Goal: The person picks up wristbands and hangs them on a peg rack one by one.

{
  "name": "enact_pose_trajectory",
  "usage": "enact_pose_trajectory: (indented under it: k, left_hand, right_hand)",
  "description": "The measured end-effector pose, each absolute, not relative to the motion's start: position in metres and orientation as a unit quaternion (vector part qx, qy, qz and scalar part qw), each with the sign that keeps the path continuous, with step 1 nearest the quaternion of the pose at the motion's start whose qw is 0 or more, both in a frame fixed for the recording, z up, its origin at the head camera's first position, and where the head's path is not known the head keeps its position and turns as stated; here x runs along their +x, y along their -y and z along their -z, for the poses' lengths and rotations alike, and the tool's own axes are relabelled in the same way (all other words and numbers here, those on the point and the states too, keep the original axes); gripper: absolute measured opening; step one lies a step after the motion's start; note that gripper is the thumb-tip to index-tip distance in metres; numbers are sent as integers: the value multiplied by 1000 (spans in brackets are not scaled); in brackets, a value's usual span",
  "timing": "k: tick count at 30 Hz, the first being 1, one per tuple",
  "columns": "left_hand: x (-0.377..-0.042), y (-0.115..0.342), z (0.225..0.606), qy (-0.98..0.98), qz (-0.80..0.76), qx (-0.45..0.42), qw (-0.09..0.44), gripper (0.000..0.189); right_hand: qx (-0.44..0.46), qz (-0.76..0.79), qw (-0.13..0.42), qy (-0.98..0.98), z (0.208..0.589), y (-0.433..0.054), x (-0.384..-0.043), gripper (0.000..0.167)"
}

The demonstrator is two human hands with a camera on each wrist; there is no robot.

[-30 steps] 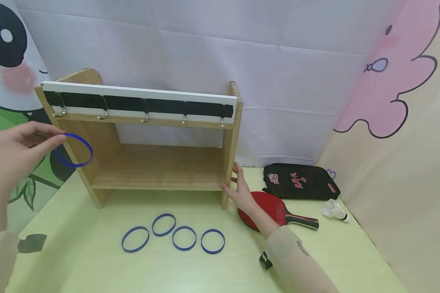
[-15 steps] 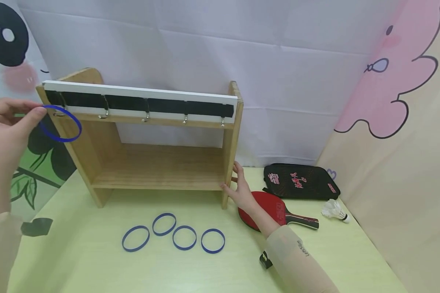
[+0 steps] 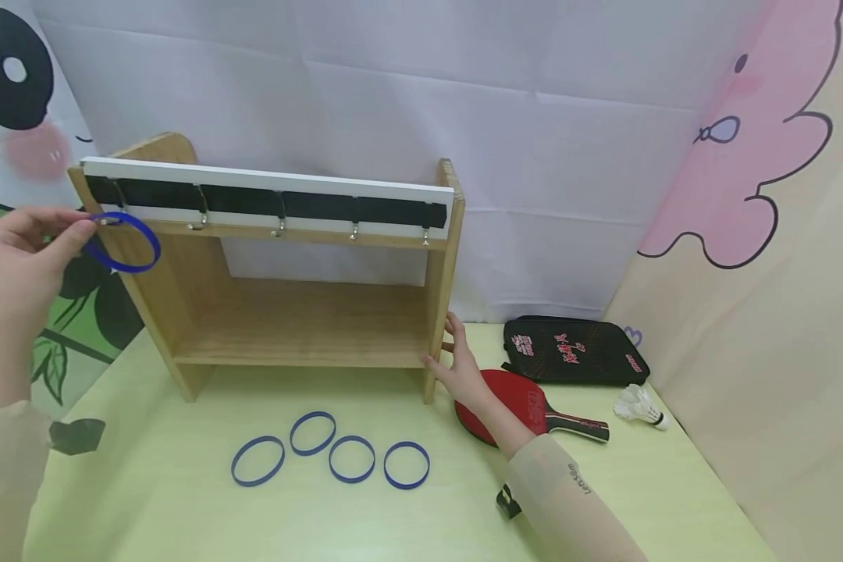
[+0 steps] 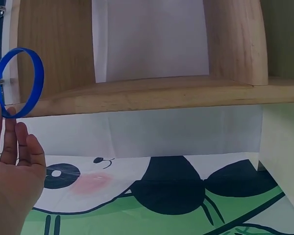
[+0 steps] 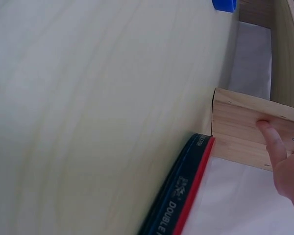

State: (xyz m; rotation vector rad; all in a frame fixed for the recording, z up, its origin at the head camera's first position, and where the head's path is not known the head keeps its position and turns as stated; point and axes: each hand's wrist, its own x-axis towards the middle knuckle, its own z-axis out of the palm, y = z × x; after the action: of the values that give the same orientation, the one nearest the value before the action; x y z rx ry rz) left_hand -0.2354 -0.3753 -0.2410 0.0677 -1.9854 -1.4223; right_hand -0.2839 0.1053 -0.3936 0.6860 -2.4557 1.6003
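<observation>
My left hand pinches a thin blue ring between thumb and fingertips, up at the left end of the wooden rack. The ring overlaps the leftmost metal hook; in the left wrist view, the hook's end lies across the near side of the ring. My right hand rests on the rack's right side panel, thumb at the front edge. One finger of the right hand touches the panel's wood in the right wrist view. Several more hooks line the rack's black strip.
Several blue rings lie on the table before the rack. Right of it are a red table tennis bat, a black case and a shuttlecock. A small black object sits beside the right sleeve. A white cloth hangs behind.
My left hand has carried the blue ring up and left to the leftmost hook, then slightly down and right. The right hand keeps its place on the side panel.
</observation>
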Motion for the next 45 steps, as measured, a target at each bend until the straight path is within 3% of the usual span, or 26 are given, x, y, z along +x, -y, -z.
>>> enact_pose_trajectory:
  k: [11,26,38,45]
  left_hand:
    - [-232,371,251,784,516,17,345,24]
    - [-214,341,228,768,522,-22,370,26]
    - [-200,313,231,844,354,-48,399,27]
    - [-199,298,250,860,291,-132,397,29]
  right_hand:
    - [218,-533,60,815,391,-105,-281,79]
    - [222,-532,60,815,390,-105,-280,79]
    - [227,-538,62,809,393,-105,-283,80]
    - [222,-533,62,814,391,-105,-282,81]
